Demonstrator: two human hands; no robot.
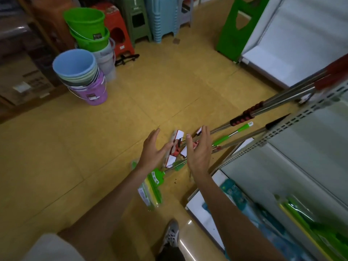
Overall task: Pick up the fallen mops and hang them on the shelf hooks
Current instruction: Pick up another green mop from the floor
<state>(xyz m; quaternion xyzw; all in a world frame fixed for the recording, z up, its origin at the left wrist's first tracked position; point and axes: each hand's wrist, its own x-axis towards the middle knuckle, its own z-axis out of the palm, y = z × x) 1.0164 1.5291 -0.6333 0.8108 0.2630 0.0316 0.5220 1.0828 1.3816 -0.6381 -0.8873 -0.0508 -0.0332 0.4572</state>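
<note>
Buckets first, far left: the blue-topped bucket stack (75, 72) and the green buckets (85, 25) behind it are just nested into each other, and the top one of each looks empty inside.

Moving right, the green mop (153, 182) lies flat on the floor (169, 91), its head in what looks like a plastic wrapper. Your left hand (152, 150) hovers near it, fingers spread, holding nothing. Between your hands sit the red mop heads (176, 147) with white labels, down on the floor. Your right hand (199, 150) is spread too, gripping nothing.

From there the steel poles (278, 104) run up to the right and lean on the shelf (293, 117). I'd guess they're light and stiff but head-heavy, and bare steel is slick. So grab a ribbed grip (243, 117), or the pole just above the head. The heads probably flop on a hinge.

Can't make out any hooks from here. The bottom shelf holds teal and green packaged stuff (231, 193).
</note>
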